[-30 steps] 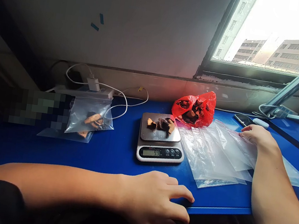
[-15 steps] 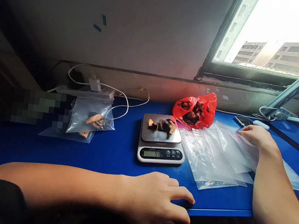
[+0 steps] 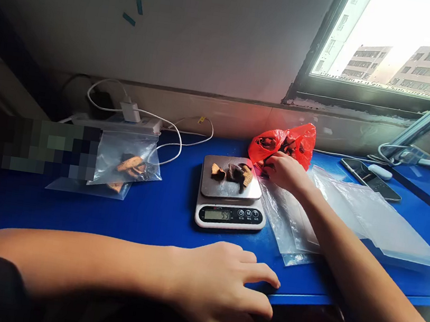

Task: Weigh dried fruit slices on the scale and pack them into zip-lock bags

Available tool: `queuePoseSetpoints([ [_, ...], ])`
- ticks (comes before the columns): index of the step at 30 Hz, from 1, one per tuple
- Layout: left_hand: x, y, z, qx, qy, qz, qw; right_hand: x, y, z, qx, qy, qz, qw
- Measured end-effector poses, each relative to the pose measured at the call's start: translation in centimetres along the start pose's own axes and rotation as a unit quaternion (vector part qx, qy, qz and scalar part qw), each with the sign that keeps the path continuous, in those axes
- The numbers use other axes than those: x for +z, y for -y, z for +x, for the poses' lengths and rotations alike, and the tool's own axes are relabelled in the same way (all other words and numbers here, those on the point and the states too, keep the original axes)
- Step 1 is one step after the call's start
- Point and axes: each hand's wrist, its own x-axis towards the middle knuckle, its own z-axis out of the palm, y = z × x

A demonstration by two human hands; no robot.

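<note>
My left hand [image 3: 226, 290] rests at the front edge of the blue table, fingers apart, holding nothing. My right hand [image 3: 283, 169] is at the mouth of a red plastic bag [image 3: 304, 139] filled with dark dried pieces. Its fingers are bent together against the contents, and their tips are partly hidden, so what they grip cannot be made out. Left of the bag stands a white digital scale [image 3: 201, 214] with a display that seems to read 9.9. Several brown curled dried pieces [image 3: 234, 173] lie on its steel plate.
Clear zip bags [image 3: 381, 216] lie overlapped under my right forearm. At left, other zip bags [image 3: 107, 146] contain brown pieces. A phone [image 3: 372, 179] and a white rounded case [image 3: 380, 172] sit at the right. White cables and a power strip [image 3: 150, 124] run along the wall.
My right hand has moved left from the clear zip bags to the red bag, uncovering more of the phone. My left hand has stayed at the table edge. The display looks the same.
</note>
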Motion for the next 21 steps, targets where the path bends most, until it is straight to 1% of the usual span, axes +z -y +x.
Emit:
queuePoseSetpoints([
  [4,-0.2,0.0,0.0,-0.001,-0.001,0.000,1.000,0.3,-0.4,0.4,-0.003,0.006,0.001,1.000],
  [10,-0.7,-0.2,0.0,-0.003,-0.008,0.004,1.000,0.0,-0.8,1.7,0.046,-0.004,-0.006,0.999],
  [13,-0.9,-0.2,0.1,-0.002,-0.011,-0.001,1.000,0.0,-0.6,2.1,0.053,0.000,-0.007,0.999],
  [17,-0.7,0.0,0.0,-0.003,-0.012,-0.008,1.000,0.1,-0.2,2.2,0.055,0.006,0.001,0.998],
  [21,-0.3,0.0,0.0,-0.005,-0.005,-0.015,1.000,0.4,-0.1,2.1,0.066,-0.004,0.016,0.998],
])
